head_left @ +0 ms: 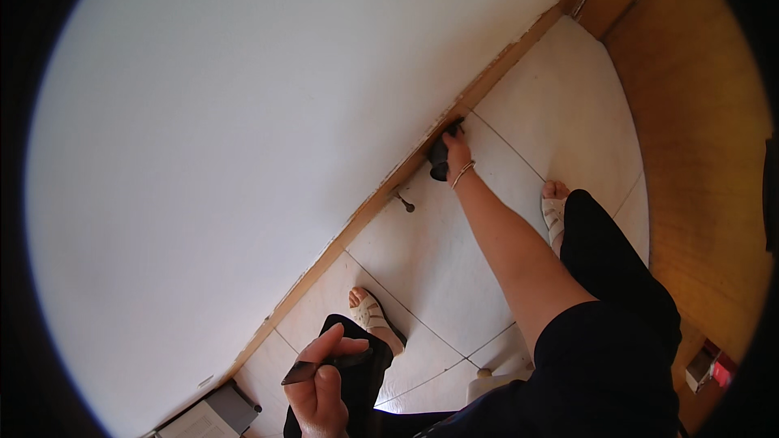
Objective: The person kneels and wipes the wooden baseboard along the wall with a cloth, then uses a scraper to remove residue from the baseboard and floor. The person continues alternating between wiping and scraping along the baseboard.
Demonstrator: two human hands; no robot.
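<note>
We are bent over the tiled floor, and our right hand is stretched far out to the foot of the white wall, closed on a small dark cloth — it could be a sponge, we cannot tell — that it presses against the wooden baseboard where board meets tile. Our left hand hangs close to us, well apart from the right, its fingers curled round a thin flat dark blade, most likely a scraper, with the tip pointing away to our left. Between the two hands a small dark hook or peg lies on the tile just beside the baseboard, and our sandalled feet stand on either side of the reaching arm. Below the left hand, against the wall, lies a grey flat box or tray; beyond the right arm a wooden door or panel rises. We judge the step in hand to be rubbing this stretch of baseboard clean, with the tool kept in reserve. The next move, as we see it, calls for sliding the cloth along the board with steady pressure — and for keeping our balance in so long a reach.
</note>
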